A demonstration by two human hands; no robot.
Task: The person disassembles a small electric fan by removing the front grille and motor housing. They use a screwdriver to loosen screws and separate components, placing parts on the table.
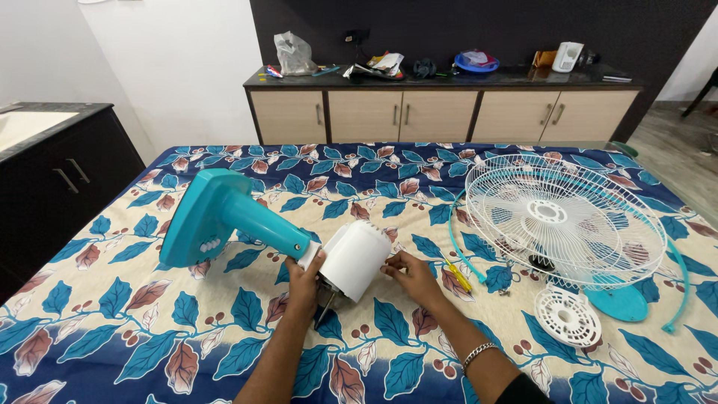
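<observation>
At the left of the bedspread (97, 314) lies the teal fan base (196, 218), its neck running right into the white motor housing (356, 259) near the middle. Our left hand (304, 278) clamps its fingers on the housing's near-left edge; our right hand (413, 275) pinches the right rim. We judge it stiff, smooth plastic, motor-heavy, best gripped around the body. The wire grille (562, 218) rests far right.

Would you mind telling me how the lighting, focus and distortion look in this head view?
Head view: even, soft daylight; faint shadows under the hands, left, right, and the white housing; glare on the floor at far right; wide-angle bending at the edges; the fan grille is sharp, no motion blur.
</observation>
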